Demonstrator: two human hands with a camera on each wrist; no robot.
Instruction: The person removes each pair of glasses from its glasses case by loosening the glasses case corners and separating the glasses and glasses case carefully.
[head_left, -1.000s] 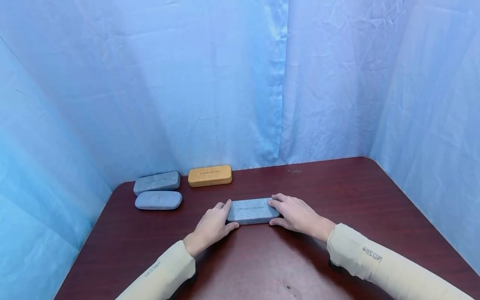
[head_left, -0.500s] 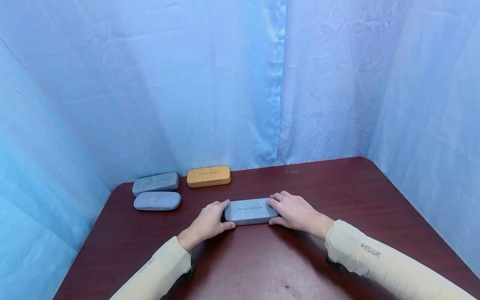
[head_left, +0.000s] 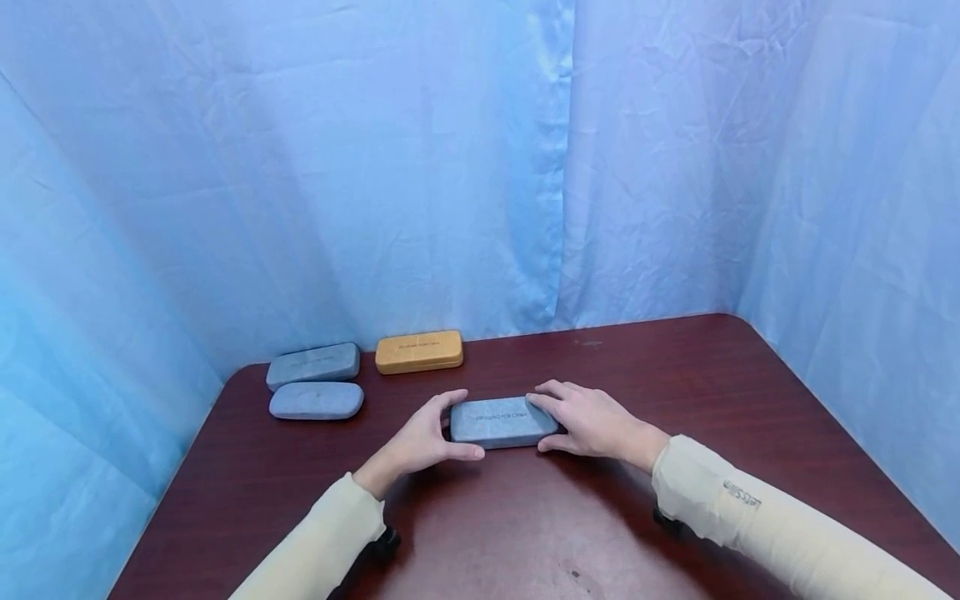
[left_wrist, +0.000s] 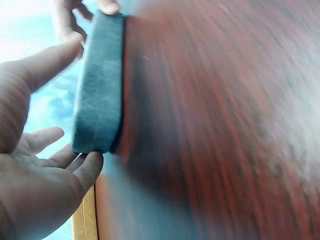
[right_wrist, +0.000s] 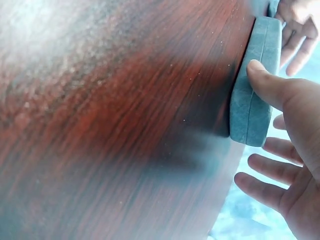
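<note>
Where the dark red table [head_left: 675, 500] comes nearest the viewer, two pale sleeves reach forward over it toward a blue-grey case [head_left: 501, 421] lying flat near the middle. The left hand [head_left: 420, 442] cups the case's left end, thumb along the near edge and fingers curved over the far edge; in the left wrist view the thumb [left_wrist: 87, 170] touches the case's end [left_wrist: 100, 90], though that view is blurred and the firmness of the hold is hard to judge. The right hand [head_left: 592, 421] holds the right end, fingers spread across the top and far side, the thumb [right_wrist: 265, 80] pressed against the near side of the case [right_wrist: 255, 80]. Both hands are thus closed around the case, one at each end, and it rests on the table between them. Farther back on the left lie two more blue-grey cases, the nearer one [head_left: 317, 401] just in front of the other [head_left: 313, 365], with a yellow case [head_left: 419, 351] just to their right. Behind the table hangs a blue curtain [head_left: 450, 167].
</note>
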